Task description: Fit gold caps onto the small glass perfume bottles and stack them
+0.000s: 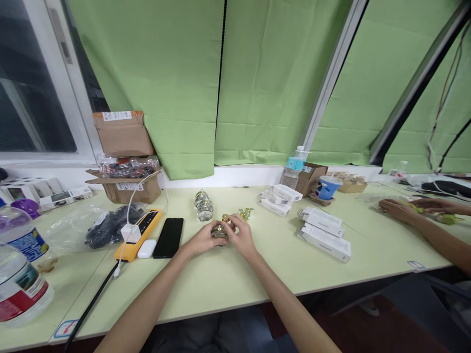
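- My left hand and right hand pinch a small glass bottle on the table.
- Another bottle stands at eleven o'clock.
- It looks hard, slippery and fragile; I'd grip its sides.

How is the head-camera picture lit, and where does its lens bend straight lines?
Head view: even, soft light, faint shadows under both hands on the pale green table; wide lens bows the grey window frames and table edge; the small gold metal piece is too small for detail.
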`<state>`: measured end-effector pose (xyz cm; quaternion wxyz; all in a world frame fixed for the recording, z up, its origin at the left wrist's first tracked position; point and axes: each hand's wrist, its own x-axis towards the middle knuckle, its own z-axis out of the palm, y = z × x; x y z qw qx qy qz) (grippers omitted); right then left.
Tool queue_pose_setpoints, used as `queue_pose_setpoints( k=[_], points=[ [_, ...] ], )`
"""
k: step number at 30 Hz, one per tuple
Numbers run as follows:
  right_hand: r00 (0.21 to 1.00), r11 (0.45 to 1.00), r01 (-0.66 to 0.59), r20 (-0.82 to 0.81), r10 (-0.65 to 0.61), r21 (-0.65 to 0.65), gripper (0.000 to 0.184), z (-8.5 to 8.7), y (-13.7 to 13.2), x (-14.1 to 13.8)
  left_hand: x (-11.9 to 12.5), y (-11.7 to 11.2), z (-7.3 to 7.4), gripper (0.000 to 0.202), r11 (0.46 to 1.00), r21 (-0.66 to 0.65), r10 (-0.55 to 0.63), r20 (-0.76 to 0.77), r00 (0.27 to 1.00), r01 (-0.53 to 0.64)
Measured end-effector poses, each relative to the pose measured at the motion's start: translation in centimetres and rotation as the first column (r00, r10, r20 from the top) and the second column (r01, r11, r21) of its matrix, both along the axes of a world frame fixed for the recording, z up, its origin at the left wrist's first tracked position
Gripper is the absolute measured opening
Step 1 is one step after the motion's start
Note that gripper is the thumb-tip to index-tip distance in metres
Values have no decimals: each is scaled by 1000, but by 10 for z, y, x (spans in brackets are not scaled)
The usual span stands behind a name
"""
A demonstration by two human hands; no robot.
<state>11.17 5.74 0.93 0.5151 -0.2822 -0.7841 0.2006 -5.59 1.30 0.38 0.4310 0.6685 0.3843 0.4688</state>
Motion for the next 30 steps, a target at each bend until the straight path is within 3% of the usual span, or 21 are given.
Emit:
queue_pose_setpoints(
  k=[17,25,30],
  points=[
    [977,984,-103,-203,72,-147,26,-8,11,-2,-1,3,-5,54,998,56,45,-73,996,-41],
    [969,977,-7,-243,-46,-211,24,-5,9,-13,1,4,-5,50,994,73,86,-85,993,-79],
    [978,979,63,-182,-99,-193,22,-4,16,-18,4,6,-7,47,982,109,161,-81,984,-151]
  ],
)
